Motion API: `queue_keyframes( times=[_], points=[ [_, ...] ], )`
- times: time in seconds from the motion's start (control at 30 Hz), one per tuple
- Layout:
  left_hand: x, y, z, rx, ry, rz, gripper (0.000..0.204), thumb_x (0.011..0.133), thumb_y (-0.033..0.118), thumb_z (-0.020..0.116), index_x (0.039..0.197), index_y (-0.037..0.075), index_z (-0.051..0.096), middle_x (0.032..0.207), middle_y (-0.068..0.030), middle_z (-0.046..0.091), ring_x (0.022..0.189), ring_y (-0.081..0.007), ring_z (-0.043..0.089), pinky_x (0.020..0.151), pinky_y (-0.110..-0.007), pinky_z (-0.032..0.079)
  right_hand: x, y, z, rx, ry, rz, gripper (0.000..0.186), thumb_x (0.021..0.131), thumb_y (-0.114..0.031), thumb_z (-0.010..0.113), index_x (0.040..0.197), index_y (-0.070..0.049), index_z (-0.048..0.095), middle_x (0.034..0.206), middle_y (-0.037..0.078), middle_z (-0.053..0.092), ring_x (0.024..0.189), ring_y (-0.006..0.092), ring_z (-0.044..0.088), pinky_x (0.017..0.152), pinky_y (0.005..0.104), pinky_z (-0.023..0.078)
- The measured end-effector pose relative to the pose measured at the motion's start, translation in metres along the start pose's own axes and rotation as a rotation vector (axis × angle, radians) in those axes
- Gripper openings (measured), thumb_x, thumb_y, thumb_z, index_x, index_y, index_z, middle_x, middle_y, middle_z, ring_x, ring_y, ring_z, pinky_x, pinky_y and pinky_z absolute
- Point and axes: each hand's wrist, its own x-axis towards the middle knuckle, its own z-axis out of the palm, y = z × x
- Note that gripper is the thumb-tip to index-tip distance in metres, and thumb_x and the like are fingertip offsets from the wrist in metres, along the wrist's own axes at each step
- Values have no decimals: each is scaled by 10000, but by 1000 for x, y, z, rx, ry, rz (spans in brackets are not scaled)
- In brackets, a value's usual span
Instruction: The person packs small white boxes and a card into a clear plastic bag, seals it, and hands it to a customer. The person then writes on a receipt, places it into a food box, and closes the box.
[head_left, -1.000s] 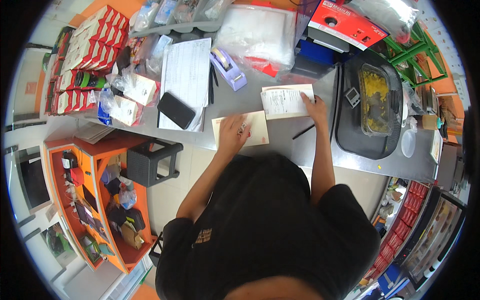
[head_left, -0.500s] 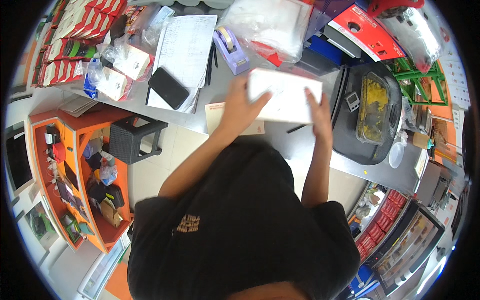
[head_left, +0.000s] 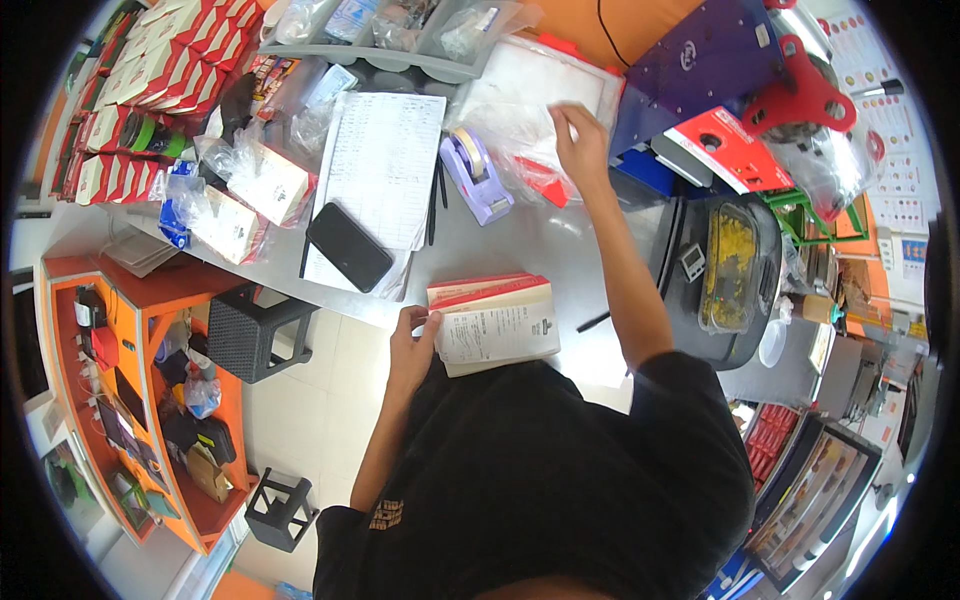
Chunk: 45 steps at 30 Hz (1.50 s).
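Note:
At the near edge of the counter (head_left: 600, 275), against my black shirt, a cream printed carton (head_left: 495, 325) with a red strip along its far side lies tilted. My left hand (head_left: 412, 345) grips its left edge, thumb on top and fingers beneath. Farther away, my right hand (head_left: 580, 145) reaches over clear plastic bags (head_left: 515, 135) covering a pale stack. Its fingers are curled in, and whatever they pinch, if anything, cannot be made out. Left of that arm stands a purple tape dispenser (head_left: 480, 185).
Left of the dispenser are written sheets (head_left: 380, 150), a black phone (head_left: 350, 245) and pens. Red-and-cream boxes (head_left: 160, 65) are stacked at the far left. A grey compartment tray (head_left: 420, 55) sits at the back. To the right, a black case (head_left: 675, 270) carries a clear tub (head_left: 728, 265) of yellow food.
My right hand has left the carton and moved away to the plastic bags. With my left hand on it, the carton has come down and nearer my body. The view has shifted too.

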Motion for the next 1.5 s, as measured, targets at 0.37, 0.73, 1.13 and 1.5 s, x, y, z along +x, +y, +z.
queue_keyframes(
  times=[0.37, 0.73, 1.13, 1.5],
  points=[
    [26, -14, -26, -75, 60, 64, 314, 911, 255, 573, 1070, -16, 574, 1036, -148, 629, 990, -233, 594, 799, -356, 483, -31, 93, 66, -536, -573, 5, 96, 777, -67, 568, 820, -3, 626, 921, 167, 598, 842, 341, 610, 760, 429, 503],
    [89, 157, 37, 148, 36, 1075, 317, 809, 121, 657, 1069, -29, 556, 1058, -191, 591, 986, -350, 578, 849, -380, 468, 95, 67, 18, -372, 109, 14, 201, 862, -152, 518, 806, 38, 557, 709, 236, 595, 655, 406, 583, 605, 449, 458],
    [168, 259, 63, -855, -1140, 374, 929, 801, 668, 516, 1428, 33, 261, 1407, -162, 386, 1311, -263, 359, 1065, -459, 304, 88, -194, -139, 1285, -107, 332, 164, 917, -210, 497, 827, -77, 528, 633, -25, 504, 473, 61, 442, 437, 214, 370],
    [-5, 66, 197, -846, -1857, -206, 953, 700, 602, 674, 1407, 83, 301, 1330, -98, 454, 1160, -294, 468, 980, -450, 393, -183, -205, -234, 1407, 981, 46, 204, 903, -168, 505, 1003, 10, 516, 721, -1, 491, 567, 83, 467, 513, 211, 448]
  ],
)
